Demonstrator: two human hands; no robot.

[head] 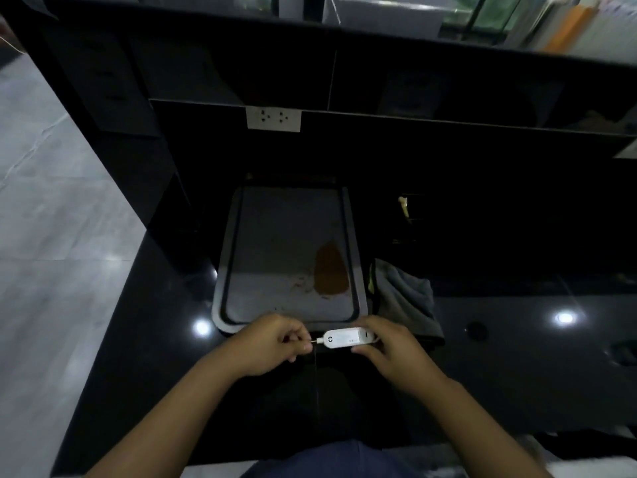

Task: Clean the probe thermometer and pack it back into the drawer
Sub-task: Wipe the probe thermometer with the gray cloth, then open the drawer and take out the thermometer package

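The white probe thermometer [346, 337] lies level between my hands, just in front of the near rim of a grey tray [220, 305]. My right hand [389, 350] grips its white body from the right end. My left hand [275, 341] pinches the thin metal probe at the left end, where only a short stub of the probe shows. No drawer is visible in the dark counter front.
An orange-brown stain [329, 270] marks the tray's right side. A crumpled grey cloth [405, 298] lies right of the tray on the glossy black counter [517, 357]. A white wall socket [273, 119] sits behind. Pale tiled floor [51, 219] lies to the left.
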